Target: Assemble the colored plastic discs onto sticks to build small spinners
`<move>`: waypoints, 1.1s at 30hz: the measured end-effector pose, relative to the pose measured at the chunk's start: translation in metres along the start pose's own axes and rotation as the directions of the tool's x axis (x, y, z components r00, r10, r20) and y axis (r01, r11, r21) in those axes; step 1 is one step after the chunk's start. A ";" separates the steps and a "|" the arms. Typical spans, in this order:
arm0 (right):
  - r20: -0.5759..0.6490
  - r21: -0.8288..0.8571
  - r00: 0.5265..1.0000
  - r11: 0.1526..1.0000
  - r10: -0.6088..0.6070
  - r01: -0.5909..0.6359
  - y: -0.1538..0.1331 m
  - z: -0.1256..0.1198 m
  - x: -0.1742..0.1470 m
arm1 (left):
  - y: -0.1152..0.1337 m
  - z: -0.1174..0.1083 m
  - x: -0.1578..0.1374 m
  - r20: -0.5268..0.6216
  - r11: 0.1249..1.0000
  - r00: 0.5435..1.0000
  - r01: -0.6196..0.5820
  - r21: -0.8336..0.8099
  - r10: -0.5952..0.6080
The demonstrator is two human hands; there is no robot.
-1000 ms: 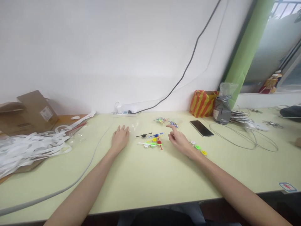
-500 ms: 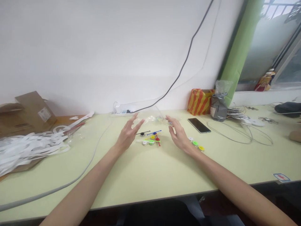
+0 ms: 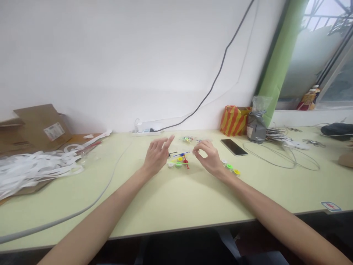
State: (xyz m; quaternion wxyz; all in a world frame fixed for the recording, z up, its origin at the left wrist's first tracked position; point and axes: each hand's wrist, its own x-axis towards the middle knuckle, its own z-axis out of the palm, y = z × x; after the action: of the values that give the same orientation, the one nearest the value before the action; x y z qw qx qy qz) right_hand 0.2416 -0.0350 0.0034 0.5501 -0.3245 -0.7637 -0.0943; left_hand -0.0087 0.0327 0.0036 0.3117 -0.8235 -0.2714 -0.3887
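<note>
Just left of a small cluster of coloured pieces is my left hand (image 3: 157, 156), open, one finger stretched out and the others loosely bent. My right hand (image 3: 208, 156) is on the cluster's right, thumb and forefinger meeting in a ring; anything pinched there is too small to make out. The cluster holds small round pieces with thin coloured sticks: a blue stick (image 3: 181, 154), a red piece (image 3: 185, 162), a green disc (image 3: 178, 165) and a white disc (image 3: 171, 165). A black stick (image 3: 173, 152) is partly hidden by my left hand.
More small coloured pieces (image 3: 188, 138) lie behind. White, green and yellow discs (image 3: 230, 167) sit beside my right wrist. Around are a phone (image 3: 234, 147), a striped bag (image 3: 234, 120), a power strip (image 3: 145, 130), a grey cable (image 3: 106, 195), white strips (image 3: 35, 169) and a cardboard box (image 3: 41, 125).
My right hand's fingers have gone from spread to thumb and forefinger together. My left hand has shifted slightly right and turned, covering part of the black piece.
</note>
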 end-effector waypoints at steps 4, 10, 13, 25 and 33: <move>0.012 -0.029 0.992 0.992 -0.123 0.124 -0.004 -0.001 0.000 | 0.010 -0.005 0.004 -0.002 0.995 0.999 0.052 0.090 -0.052; 0.060 -0.086 0.979 0.976 -0.195 0.200 -0.003 0.004 -0.005 | 0.020 -0.014 0.011 0.014 1.000 1.000 -0.006 -0.001 0.006; 0.180 -0.021 0.965 0.980 -0.192 0.199 -0.004 0.012 -0.008 | 0.022 -0.015 0.011 -0.002 0.997 0.999 -0.045 -0.064 0.045; 0.445 -0.016 0.880 0.980 -0.169 0.197 -0.019 0.013 -0.006 | 0.021 -0.013 0.007 0.036 0.941 0.979 -0.182 -0.286 0.200; 0.494 -0.083 0.851 0.964 -0.178 0.251 -0.018 0.017 -0.007 | 0.027 -0.020 0.011 0.167 0.910 0.948 -0.196 -0.366 0.271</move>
State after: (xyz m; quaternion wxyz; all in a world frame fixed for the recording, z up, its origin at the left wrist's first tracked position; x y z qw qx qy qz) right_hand 0.2190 -0.0435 -0.0052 0.3032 -0.2892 -0.8991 -0.1265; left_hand 0.0066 0.0030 0.0147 0.1758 -0.9289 -0.1300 -0.2988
